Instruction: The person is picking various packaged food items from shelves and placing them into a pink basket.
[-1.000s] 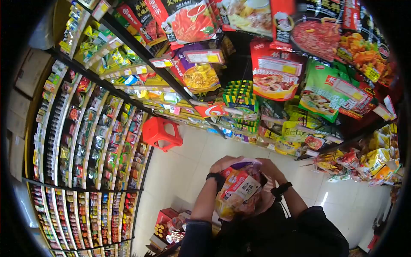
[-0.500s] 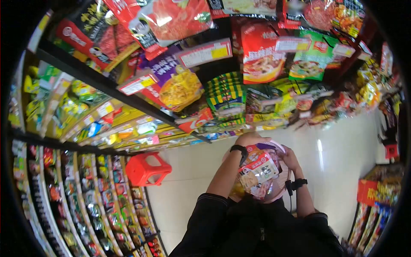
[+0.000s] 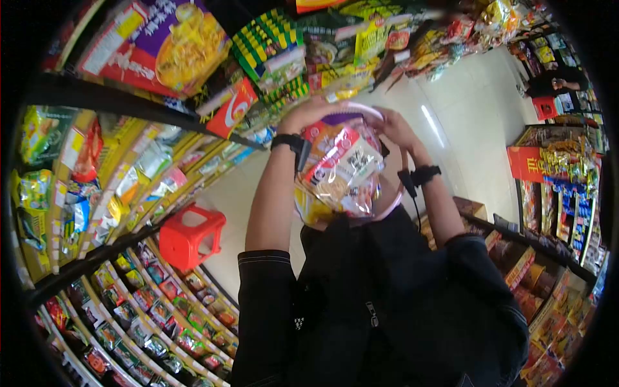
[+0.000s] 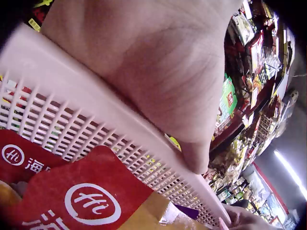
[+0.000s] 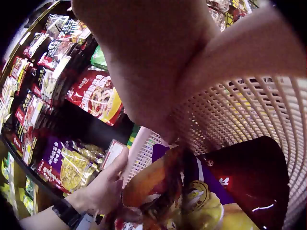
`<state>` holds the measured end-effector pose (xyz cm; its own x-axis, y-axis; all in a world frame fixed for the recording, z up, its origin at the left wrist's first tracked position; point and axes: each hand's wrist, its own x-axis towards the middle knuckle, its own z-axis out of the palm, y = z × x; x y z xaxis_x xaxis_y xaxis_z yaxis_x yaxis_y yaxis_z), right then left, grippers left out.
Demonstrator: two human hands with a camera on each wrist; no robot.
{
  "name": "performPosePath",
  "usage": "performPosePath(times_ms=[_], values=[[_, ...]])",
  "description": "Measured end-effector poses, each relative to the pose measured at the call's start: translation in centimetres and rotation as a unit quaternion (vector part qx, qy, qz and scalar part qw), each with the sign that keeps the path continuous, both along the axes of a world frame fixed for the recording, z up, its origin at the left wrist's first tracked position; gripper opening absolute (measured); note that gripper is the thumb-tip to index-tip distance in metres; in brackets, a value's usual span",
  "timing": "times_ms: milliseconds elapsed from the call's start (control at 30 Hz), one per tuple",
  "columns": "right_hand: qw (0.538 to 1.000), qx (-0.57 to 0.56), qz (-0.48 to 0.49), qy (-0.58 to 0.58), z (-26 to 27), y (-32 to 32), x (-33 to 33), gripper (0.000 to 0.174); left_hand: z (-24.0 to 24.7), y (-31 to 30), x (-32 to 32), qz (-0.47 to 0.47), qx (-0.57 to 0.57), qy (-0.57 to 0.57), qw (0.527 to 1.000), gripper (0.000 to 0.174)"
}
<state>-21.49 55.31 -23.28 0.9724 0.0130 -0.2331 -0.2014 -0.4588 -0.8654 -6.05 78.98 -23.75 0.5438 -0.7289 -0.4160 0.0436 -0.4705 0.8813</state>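
Observation:
A pink plastic basket (image 4: 110, 112) with slatted walls is held in front of the body, heaped with food packets. On top lies a red and beige packet (image 3: 345, 171) with a clear glossy surface. My left hand (image 3: 306, 116) grips the basket's rim on one side, its thumb along the rim in the left wrist view, the other fingers hidden behind the wall. Across from it, my right hand (image 3: 396, 129) holds the rim too. In the right wrist view, a purple-edged dark red packet (image 5: 249, 177) lies against the basket's inner wall.
Shelves of hanging seasoning packets (image 3: 174, 48) stand just ahead and to the left. A red plastic stool (image 3: 191, 235) stands on the tiled floor (image 3: 445, 103) at left. More shelves line the right, where another person (image 3: 558, 84) is at the far end.
The head view has turned, so the shelves and stool have shifted left and down while more of the right aisle shows. The basket appears higher in view, both hands still on its rim.

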Motion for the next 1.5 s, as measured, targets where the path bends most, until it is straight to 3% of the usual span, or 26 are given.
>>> performPosePath(times_ms=[33,100,333,400,467,500,533,567,633,733,800,867,900,1000,1067,1100,1167,1233,1300,1367,1433,1467,1500], values=[[1.0,0.015,0.003,0.0,0.9,0.8,0.4,0.032,-2.3,0.7,0.4,-0.011,-0.021,-0.003,1.0,0.083],[1.0,0.003,0.023,-0.001,0.1,1.5,1.1,0.032,-6.7,1.8,0.8,0.039,0.024,-0.055,0.997,0.066],[0.996,-0.018,0.083,0.014,0.1,4.2,3.3,0.034,-2.9,6.7,-0.5,0.037,0.001,0.023,0.999,0.069],[0.995,-0.006,0.094,-0.012,-0.9,4.3,3.0,0.036,-2.6,7.5,-0.8,0.074,-0.03,0.1,0.992,0.067],[0.992,-0.016,0.116,-0.055,-0.8,5.0,3.8,0.039,-4.8,7.8,-1.0,0.098,-0.057,-0.015,0.993,0.074],[0.989,-0.037,0.128,-0.068,-0.5,5.3,3.5,0.04,-4.7,8.2,-1.0,0.101,-0.002,-0.012,0.995,0.076],[0.993,-0.023,0.111,-0.041,-1.4,5.3,3.6,0.042,-2.3,8.5,-2.0,0.102,-0.019,-0.026,0.994,0.077],[0.99,0.03,0.12,-0.067,-2.2,5.2,3.5,0.041,-3.1,8.3,-1.7,0.091,-0.022,-0.026,0.995,0.082],[0.992,0.084,0.093,0.035,-3.0,5.6,3.9,0.039,-3.2,8.8,-1.8,0.103,0.085,-0.075,0.988,0.087],[0.989,0.037,0.14,0.004,-2.7,6.3,4.2,0.038,0.1,10.4,-2.8,0.095,0.146,-0.053,0.983,0.096],[0.989,0.027,0.141,-0.021,-3.0,7.0,4.6,0.036,-2.8,10.9,-2.1,0.092,0.108,-0.066,0.988,0.099],[0.988,-0.006,0.154,-0.021,-2.5,7.9,5.3,0.037,1.3,12.7,-3.4,0.087,0.135,-0.059,0.985,0.102],[0.989,-0.008,0.15,-0.012,-1.6,8.7,5.6,0.036,2.1,13.1,-3.9,0.121,0.091,-0.064,0.986,0.101],[0.984,0.03,0.176,0.002,-1.9,9.6,6.9,0.034,-0.8,13.8,-2.7,0.134,0.126,-0.054,0.981,0.097],[0.978,0.064,0.2,0.013,-4.3,9.8,8.2,0.033,-3.1,14.4,-1.6,0.157,0.131,-0.044,0.978,0.095],[0.978,0.118,0.165,0.047,-5.4,10.3,8.3,0.033,-1.7,15.3,-1.5,0.144,0.143,-0.018,0.979,0.094],[0.971,0.139,0.187,0.058,-8.2,11.3,9.4,0.032,-5.3,16.6,-1.5,0.196,0.159,-0.033,0.967,0.093],[0.967,0.125,0.221,-0.021,-9.2,13.3,9.4,0.032,-0.3,17.7,-3.3,0.216,0.236,-0.029,0.947,0.096],[0.961,0.153,0.228,-0.012,-10.2,14.9,9.3,0.03,1.1,19.1,-4.4,0.222,0.245,-0.025,0.943,0.101],[0.961,0.132,0.239,0.042,-6.6,16.3,9.8,0.027,2.1,20.3,-4.0,0.225,0.193,0.076,0.952,0.103],[0.955,0.093,0.281,0.016,-7.0,15.9,10.1,0.034,3.6,20.5,-4.2,0.213,0.186,0.099,0.954,0.102],[0.957,0.128,0.258,0.031,-8.3,16.2,10.2,0.035,1.5,20.9,-4.2,0.239,0.12,0.072,0.961,0.103],[0.945,0.211,0.246,0.051,-9.1,16.2,10.3,0.035,0.8,20.9,-3.6,0.233,0.13,0.085,0.96,0.095]])
